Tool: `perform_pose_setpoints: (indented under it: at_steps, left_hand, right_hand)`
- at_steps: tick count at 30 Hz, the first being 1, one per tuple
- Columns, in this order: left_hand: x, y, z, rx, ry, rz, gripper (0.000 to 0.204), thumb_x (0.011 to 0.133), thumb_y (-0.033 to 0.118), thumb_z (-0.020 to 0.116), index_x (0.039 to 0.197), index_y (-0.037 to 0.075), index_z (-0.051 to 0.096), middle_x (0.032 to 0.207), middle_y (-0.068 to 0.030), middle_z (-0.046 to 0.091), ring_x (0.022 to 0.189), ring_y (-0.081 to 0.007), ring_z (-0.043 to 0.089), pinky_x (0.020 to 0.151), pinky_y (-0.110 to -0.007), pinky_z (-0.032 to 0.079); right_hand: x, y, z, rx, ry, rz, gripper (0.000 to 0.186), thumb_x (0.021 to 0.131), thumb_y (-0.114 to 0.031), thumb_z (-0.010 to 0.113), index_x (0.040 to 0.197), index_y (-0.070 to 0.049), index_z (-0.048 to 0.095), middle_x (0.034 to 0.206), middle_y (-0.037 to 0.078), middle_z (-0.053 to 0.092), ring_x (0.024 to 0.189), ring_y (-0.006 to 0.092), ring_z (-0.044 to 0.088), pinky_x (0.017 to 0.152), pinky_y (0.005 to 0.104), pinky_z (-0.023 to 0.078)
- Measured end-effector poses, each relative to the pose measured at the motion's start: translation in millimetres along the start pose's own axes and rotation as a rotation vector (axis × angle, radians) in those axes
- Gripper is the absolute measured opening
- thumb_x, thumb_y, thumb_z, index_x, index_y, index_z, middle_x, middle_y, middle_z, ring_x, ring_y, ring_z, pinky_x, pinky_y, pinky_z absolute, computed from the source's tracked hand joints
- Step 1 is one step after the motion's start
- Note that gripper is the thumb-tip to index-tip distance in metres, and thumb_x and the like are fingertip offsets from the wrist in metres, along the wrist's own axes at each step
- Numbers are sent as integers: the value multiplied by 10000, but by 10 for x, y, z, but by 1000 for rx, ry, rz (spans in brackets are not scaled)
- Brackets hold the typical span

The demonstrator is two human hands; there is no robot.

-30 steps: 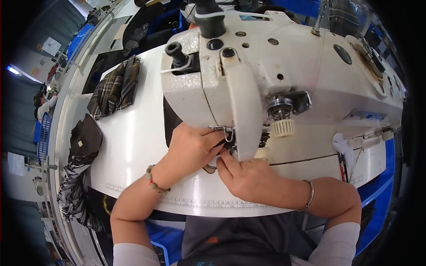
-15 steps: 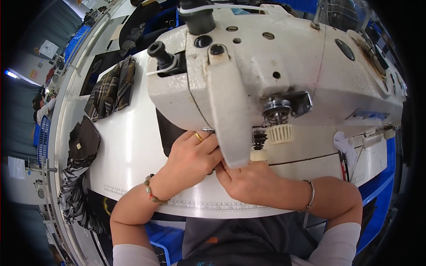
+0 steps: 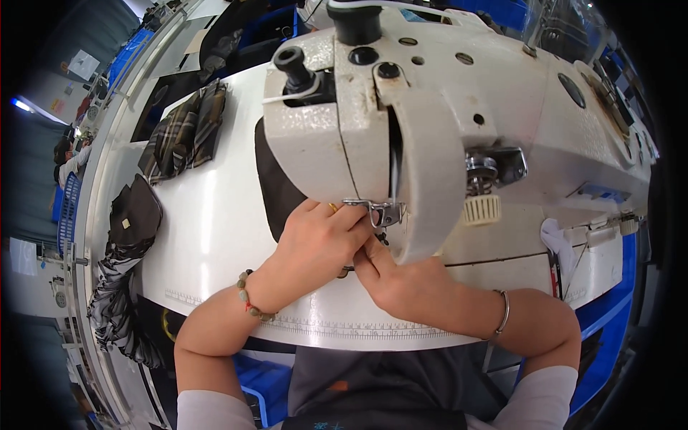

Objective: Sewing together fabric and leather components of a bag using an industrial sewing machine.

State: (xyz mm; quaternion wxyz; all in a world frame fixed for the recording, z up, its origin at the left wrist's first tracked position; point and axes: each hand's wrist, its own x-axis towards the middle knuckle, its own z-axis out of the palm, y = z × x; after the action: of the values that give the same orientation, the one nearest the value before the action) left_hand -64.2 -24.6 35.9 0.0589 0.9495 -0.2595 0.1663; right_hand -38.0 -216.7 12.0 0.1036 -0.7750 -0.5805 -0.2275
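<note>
Both hands meet beside the needle area of a white sewing machine (image 3: 301, 143), its presser foot and needle bar (image 3: 385, 213) showing just beyond the fingers. My left hand (image 3: 315, 240) is closed over the near end of a dark fabric piece (image 3: 276, 186), which lies flat on the table and runs under the machine head. My right hand (image 3: 401, 279) is closed too, thumb and fingers pinched against my left fingertips at the fabric's edge. A small olive-dark bit of cloth peeks out below the hands. The machine's white curved lever cover (image 3: 433, 172) hides part of my right fingers.
A white sewing table (image 3: 215, 236) has a ruler strip along its near edge. Folded plaid cloth (image 3: 186, 136) and a dark gathered garment (image 3: 132, 222) lie on the left. A white rag (image 3: 559, 244) sits at right. Blue bins (image 3: 265, 387) stand below; a person works far left.
The view has shifted, so the machine head sits farther right and the presser foot shows now. Both hands stay together at the needle area, with fingers closed.
</note>
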Motion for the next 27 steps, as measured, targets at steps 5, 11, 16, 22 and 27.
perform_pose_setpoints:
  at_steps: [5, 11, 16, 22, 27]
  left_hand:
    - [13, -46, 32, -2, 16, -36, 264, 712, 135, 668, 956, 81, 753, 957, 12, 662, 903, -179, 640, 765, -318, 491]
    - [15, -101, 14, -50, -5, -60, 287, 724, 144, 668, 990, 91, 760, 1002, 0, 705, 954, -190, 654, 815, -325, 499]
    - [23, -111, 0, -100, 11, -69, 303, 718, 106, 677, 1009, 87, 762, 990, -5, 716, 921, -212, 665, 819, -331, 519]
    - [19, -115, -46, -124, -22, -56, 344, 707, 90, 686, 1045, 84, 752, 978, -11, 715, 837, -221, 671, 704, -314, 537]
    - [7, -98, -37, -118, -57, -90, 355, 718, 102, 699, 1070, 92, 745, 978, -3, 712, 824, -220, 666, 694, -317, 537]
  right_hand:
    - [-13, 32, 91, 20, 0, 18, 372, 777, -144, 604, 1089, 42, 686, 1006, 214, 687, 674, 168, 670, 445, 278, 503]
    - [11, 45, 14, 56, -57, 44, 381, 778, -133, 603, 1104, 48, 682, 1030, 217, 693, 664, 178, 681, 455, 283, 513]
    - [-2, 34, 1, 79, -104, 54, 377, 785, -129, 604, 1110, 48, 681, 1069, 234, 688, 602, 175, 670, 440, 289, 507]
    - [1, 41, 1, 77, -99, 47, 369, 789, -126, 605, 1108, 44, 680, 1103, 245, 678, 600, 175, 674, 434, 291, 504]
    - [6, 45, 1, 58, -49, 57, 318, 795, -126, 611, 1061, 34, 680, 1097, 252, 678, 574, 176, 659, 436, 293, 506]
